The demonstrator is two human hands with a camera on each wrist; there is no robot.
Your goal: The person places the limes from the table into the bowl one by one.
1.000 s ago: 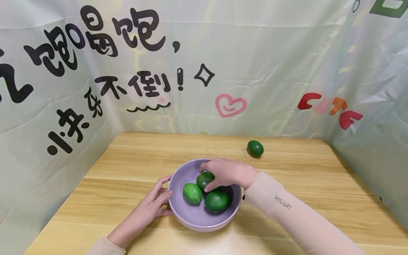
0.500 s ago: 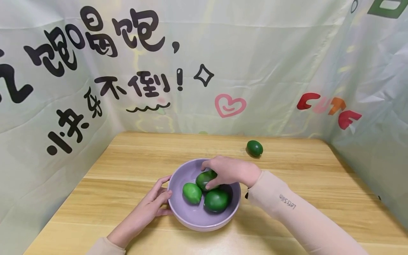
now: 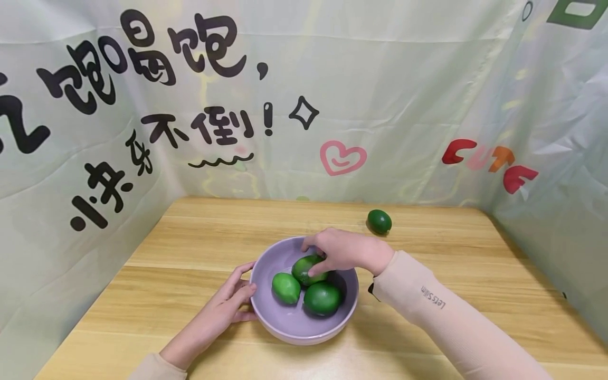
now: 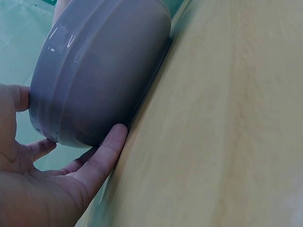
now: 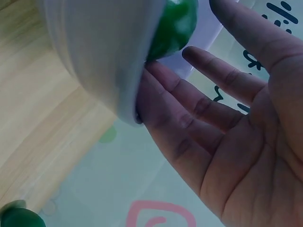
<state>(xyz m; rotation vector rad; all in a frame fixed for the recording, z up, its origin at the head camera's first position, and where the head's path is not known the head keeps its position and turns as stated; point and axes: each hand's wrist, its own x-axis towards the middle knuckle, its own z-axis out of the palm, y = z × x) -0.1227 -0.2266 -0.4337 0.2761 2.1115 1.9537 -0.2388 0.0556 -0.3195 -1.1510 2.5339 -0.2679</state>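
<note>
A lilac bowl [image 3: 285,327] stands on the table with three green limes in it. The lighter lime [image 3: 286,288] lies at the left, a large dark lime [image 3: 323,298] at the front right and another lime [image 3: 306,270] behind them. My left hand [image 3: 233,298] grips the bowl's left side, thumb at the rim and fingers along the outer wall and base in the left wrist view. My right hand [image 3: 344,250] is over the bowl's back right rim, its fingers spread. In the right wrist view the fingers [image 5: 227,78] stand apart, beside a lime [image 5: 177,28] inside the bowl.
Another dark green lime [image 3: 379,221] lies on the wooden table [image 3: 204,227] at the back right, behind the right hand. Printed cloth walls [image 3: 404,105] enclose the table at the back and on both sides.
My right hand has lifted away up and to the right, its fingers loosening from the rear lime, which now shows more and stays in the bowl. The left hand and bowl hold still.
</note>
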